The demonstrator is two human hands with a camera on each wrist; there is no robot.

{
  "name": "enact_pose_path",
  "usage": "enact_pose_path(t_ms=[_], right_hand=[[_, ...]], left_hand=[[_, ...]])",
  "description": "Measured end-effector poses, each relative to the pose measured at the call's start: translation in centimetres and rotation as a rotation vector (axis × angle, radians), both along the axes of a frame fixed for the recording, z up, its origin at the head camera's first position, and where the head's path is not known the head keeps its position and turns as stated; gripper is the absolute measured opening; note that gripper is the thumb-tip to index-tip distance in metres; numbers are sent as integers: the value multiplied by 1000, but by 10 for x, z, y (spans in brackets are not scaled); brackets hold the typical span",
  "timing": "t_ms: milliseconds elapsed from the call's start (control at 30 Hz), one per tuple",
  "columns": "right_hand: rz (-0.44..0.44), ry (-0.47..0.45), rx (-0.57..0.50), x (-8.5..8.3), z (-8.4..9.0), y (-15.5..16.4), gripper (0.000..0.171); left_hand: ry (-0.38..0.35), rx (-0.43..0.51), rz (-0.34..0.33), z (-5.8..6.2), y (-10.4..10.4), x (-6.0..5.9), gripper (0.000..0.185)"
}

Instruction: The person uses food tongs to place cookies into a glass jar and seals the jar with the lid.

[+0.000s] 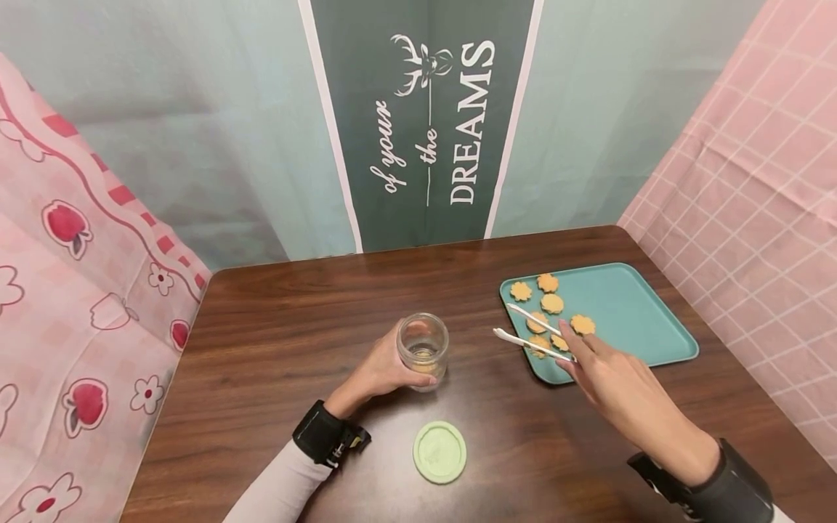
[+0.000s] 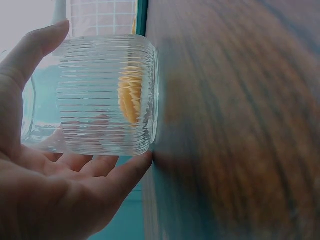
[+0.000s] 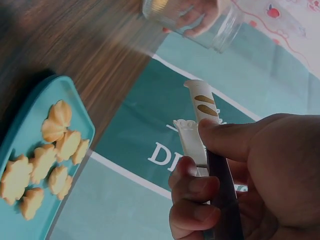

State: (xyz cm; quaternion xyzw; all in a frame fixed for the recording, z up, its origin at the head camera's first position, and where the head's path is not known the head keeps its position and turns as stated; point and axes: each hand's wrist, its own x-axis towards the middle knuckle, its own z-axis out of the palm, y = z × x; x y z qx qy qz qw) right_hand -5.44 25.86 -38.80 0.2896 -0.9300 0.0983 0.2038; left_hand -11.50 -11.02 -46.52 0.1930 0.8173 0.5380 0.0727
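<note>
My left hand grips a ribbed clear glass jar that stands upright on the table with its mouth uncovered. Yellow scalloped cookies lie at the bottom of the jar, seen through the glass in the left wrist view. In my right hand is a pair of white tongs, held over the left end of a teal tray. The tips of the tongs are spread apart with nothing between them. Several flower-shaped cookies lie on the tray's left part, some beneath the tongs.
A round light green lid lies on the dark wooden table, nearer to me than the jar. Behind the table hangs a green curtain with printed lettering. Pink patterned cloths flank the table on the left and right.
</note>
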Motion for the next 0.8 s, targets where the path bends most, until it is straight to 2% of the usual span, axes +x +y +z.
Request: enact_pose_path(t_ms=[333, 533, 800], right_hand=[[-31, -7, 7, 0, -3, 9, 47], [-90, -58, 45, 1, -4, 13, 63], [-143, -101, 70, 6, -8, 17, 63]], left_hand=[[-13, -12, 1, 4, -1, -1, 92], [-17, -4, 0, 6, -2, -1, 92], [-26, 9, -4, 5, -1, 0, 91]])
